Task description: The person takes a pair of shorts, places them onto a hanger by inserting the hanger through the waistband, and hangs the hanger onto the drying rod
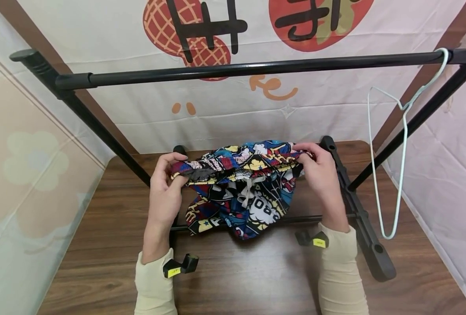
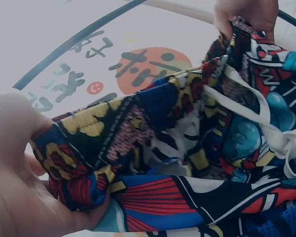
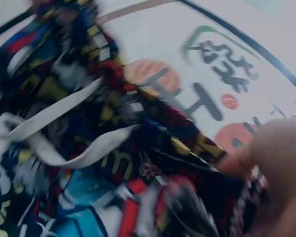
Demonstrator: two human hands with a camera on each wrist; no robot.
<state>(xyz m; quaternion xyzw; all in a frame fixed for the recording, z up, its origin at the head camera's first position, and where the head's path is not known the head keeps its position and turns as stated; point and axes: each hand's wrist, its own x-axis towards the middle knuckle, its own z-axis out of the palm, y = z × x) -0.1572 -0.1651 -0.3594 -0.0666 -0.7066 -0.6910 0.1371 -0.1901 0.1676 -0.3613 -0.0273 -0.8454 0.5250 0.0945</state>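
A pair of colourful comic-print shorts (image 1: 252,188) with a white drawstring (image 1: 250,190) hangs between both hands, held up by its elastic waistband (image 2: 138,116). At the waistband's left end, my left hand (image 1: 165,188) pinches the fabric between thumb and fingers. My right hand (image 1: 318,170) grips the opposite end of the waistband in the same way. The waistband is stretched sideways, and its opening shows in the left wrist view. In the right wrist view the shorts are blurred, with the right hand (image 3: 274,173) at the right edge.
A black rack bar (image 1: 256,68) runs across in front, above the shorts. On its right end hangs a pale green hanger (image 1: 404,144). The rack's black foot (image 1: 359,218) stands on the brown wooden surface (image 1: 248,280). Printed cloth walls (image 1: 138,109) surround the space.
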